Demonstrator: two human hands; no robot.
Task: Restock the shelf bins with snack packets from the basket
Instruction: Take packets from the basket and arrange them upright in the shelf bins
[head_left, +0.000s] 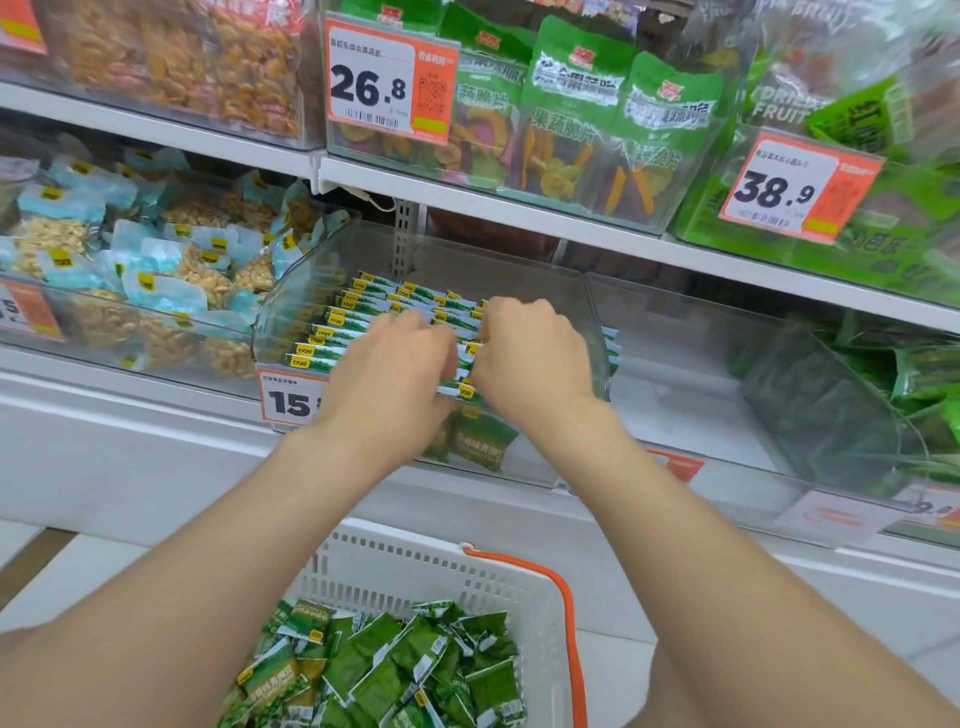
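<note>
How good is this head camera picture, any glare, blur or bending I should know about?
Head view: light is even, shadows faint; the wide lens slants and bends the shelf edge; glare washes over the top-right bags, reflections streak the clear bin wall; the 26.8 price tag and snack packets read sharp.

Both arms are out in front, bare, reaching up and forward and angling inward so the wrists draw close together. The left hand is back-up, knuckles toward the camera, fingers bent down and away, tips out of sight. The right hand sits just beside it, a touch higher, also back-up, knuckles humped, fingers curled under and toward the left. There's only a narrow gap between the two hands. Both wrists are roughly straight. Whether either hand is actually gripping anything cannot be made out.
</note>
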